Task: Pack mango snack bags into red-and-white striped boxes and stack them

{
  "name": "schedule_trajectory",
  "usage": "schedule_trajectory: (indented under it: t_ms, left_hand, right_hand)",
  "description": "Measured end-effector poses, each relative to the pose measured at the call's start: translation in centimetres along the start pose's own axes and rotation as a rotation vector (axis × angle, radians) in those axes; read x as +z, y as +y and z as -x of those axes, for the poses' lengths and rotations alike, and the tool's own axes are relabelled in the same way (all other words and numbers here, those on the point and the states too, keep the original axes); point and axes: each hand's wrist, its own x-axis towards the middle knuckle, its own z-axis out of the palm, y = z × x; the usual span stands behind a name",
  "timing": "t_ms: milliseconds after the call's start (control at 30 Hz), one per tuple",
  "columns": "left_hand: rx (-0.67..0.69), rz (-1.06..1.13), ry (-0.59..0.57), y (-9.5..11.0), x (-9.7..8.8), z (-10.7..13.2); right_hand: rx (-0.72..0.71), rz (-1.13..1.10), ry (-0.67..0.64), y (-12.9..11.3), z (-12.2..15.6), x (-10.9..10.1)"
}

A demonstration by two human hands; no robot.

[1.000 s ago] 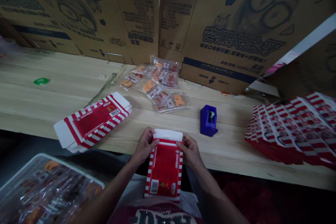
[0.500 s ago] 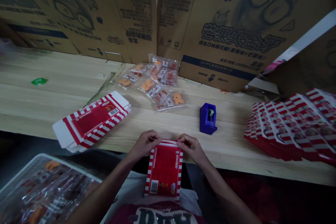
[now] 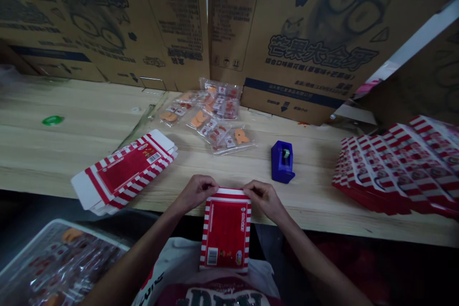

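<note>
The left hand [image 3: 196,192] and right hand [image 3: 264,199] pinch the top edge of a flat red-and-white striped carton [image 3: 225,234], steadying it upright against the person's shirt [image 3: 168,260] beside the wooden table [image 3: 71,148].

The brown carton [image 3: 251,24] at the worktop's back edge reads 芒果大金牙 in large black characters, with 综合口味棉花糖 (草莓味+芒果味) beneath. A barcode [image 3: 212,256] is printed low on the red-and-white striped box [image 3: 225,229].

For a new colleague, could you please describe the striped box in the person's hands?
Below the blue tape dispenser, at the bench's front edge, the left hand and right hand hold a flat box. Unlike the other striped boxes, it hangs past the edge.
</note>
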Motion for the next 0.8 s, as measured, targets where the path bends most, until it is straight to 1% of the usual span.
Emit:
schedule_trajectory:
  t_ms: [67,200,267,333,400,500,567,633,700,800]
  left_hand:
    - [-0.012,0.025,-0.026,-0.3,-0.2,-0.1]
    - [-0.027,0.045,-0.146,-0.4,-0.9,-0.7]
    - [0.024,-0.023,-0.164,-0.1,-0.9,-0.6]
    - [0.093,-0.11,-0.155,0.1,-0.6,0.0]
    - [0.154,-0.159,-0.114,0.0,0.0,0.7]
    - [0.185,-0.131,0.006,-0.8,1.0,1.6]
    - [0.153,-0.046,0.07,-1.6,1.6,1.8]
    - [0.109,0.061,0.107,-2.2,2.1,1.8]
    - [0.076,0.126,0.134,-2.5,2.3,1.8]
    - [0.059,0.112,0.152,-2.6,2.3,2.0]
  right_hand:
    - [-0.012,-0.028,0.002,0.2,0.5,0.2]
    - [-0.021,-0.062,0.001,0.3,0.8,0.1]
    - [-0.048,-0.026,0.019,0.3,0.9,0.0]
    - [-0.091,0.027,0.045,0.5,1.2,0.0]
    - [-0.124,0.056,0.08,0.9,1.7,0.3]
    - [-0.116,0.029,0.177,1.5,2.6,1.1]
    - [-0.084,-0.032,0.245,1.8,3.0,1.7]
    - [-0.046,-0.103,0.284,2.0,3.0,2.2]
    - [-0.016,-0.151,0.294,2.0,2.9,2.5]
    - [-0.003,-0.174,0.281,2.1,2.5,2.5]
